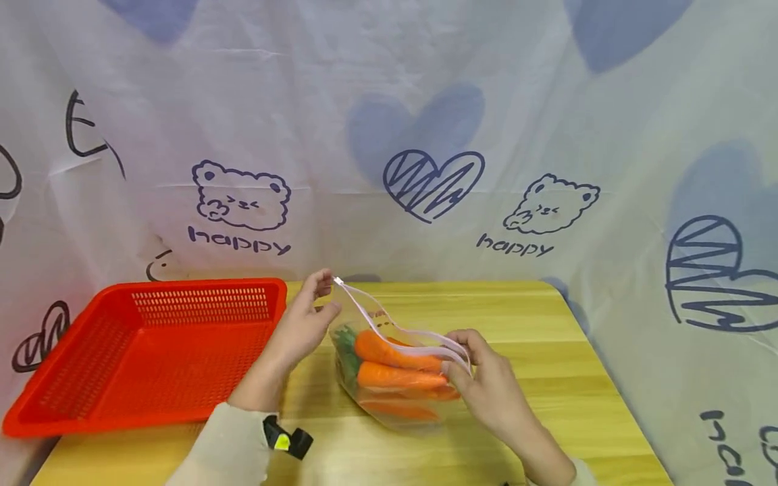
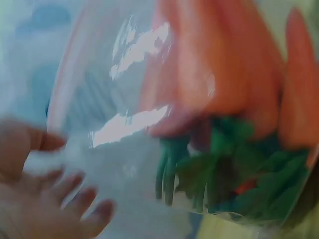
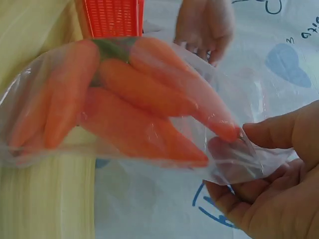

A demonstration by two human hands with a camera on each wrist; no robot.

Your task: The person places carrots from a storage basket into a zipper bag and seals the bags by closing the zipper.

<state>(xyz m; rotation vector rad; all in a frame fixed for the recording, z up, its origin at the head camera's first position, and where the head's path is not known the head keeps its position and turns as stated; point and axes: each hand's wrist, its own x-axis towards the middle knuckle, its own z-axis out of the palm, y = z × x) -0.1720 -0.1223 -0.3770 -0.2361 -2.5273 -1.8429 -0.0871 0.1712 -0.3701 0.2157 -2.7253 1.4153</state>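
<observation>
A clear slider zip bag [image 1: 398, 405] with a pale zip strip hangs tilted over the table, its mouth parted. Inside lie several orange carrots [image 1: 401, 375] with green tops [image 1: 346, 351] toward the left. My right hand [image 1: 489, 381] pinches the bag's right top corner between thumb and fingers, as the right wrist view also shows. Beside the slider [image 1: 338, 280] at the opposite corner is my left hand [image 1: 306, 320], its fingers bent and spread apart. In the left wrist view the left hand's fingers [image 2: 65, 194] are separated, with the thumb right at the bag's edge.
A red plastic basket [image 1: 164, 351] with perforated sides stands at the left of the wooden table [image 1: 523, 317]. Behind the table hangs a white cloth [image 1: 340, 121] printed with hearts and bears. A black strap piece [image 1: 288, 437] sits at the left sleeve.
</observation>
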